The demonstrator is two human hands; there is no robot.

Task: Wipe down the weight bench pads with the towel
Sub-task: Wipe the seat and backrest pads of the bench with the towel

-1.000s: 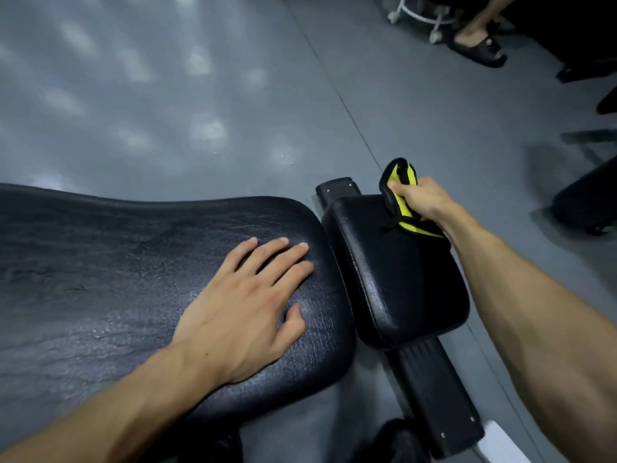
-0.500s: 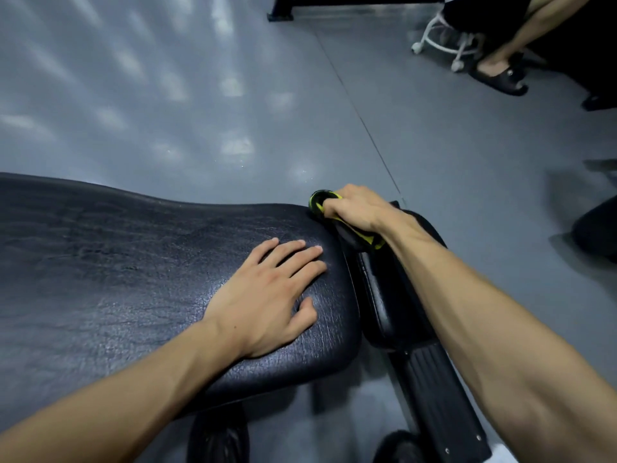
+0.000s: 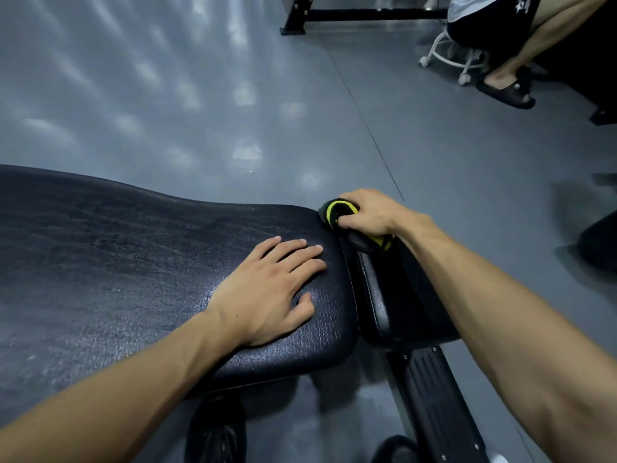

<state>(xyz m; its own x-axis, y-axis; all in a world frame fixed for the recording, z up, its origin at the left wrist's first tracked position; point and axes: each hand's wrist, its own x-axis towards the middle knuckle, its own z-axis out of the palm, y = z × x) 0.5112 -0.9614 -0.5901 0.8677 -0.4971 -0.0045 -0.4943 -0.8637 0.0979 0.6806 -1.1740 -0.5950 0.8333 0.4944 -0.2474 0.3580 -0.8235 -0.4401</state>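
The long black back pad (image 3: 117, 255) of the weight bench stretches from the left edge to the middle. My left hand (image 3: 267, 289) lies flat on its right end, fingers spread, holding nothing. Right of a narrow gap sits the smaller black seat pad (image 3: 377, 295), mostly covered by my right forearm. My right hand (image 3: 370, 213) is closed on a black and yellow towel (image 3: 337, 212), pressed at the far corner where the two pads meet. Part of the towel hangs under my wrist.
The bench's black frame rail (image 3: 434, 392) runs down to the lower right. A person sits on a white wheeled stool (image 3: 457, 58) at the top right, foot in a black slipper (image 3: 507, 91). A black rack base (image 3: 360, 15) crosses the top. Grey floor lies beyond.
My right hand has carried the towel from the far right corner of the seat pad leftward to the gap between the pads. The left hand stays flat on the back pad. The view tilted up.
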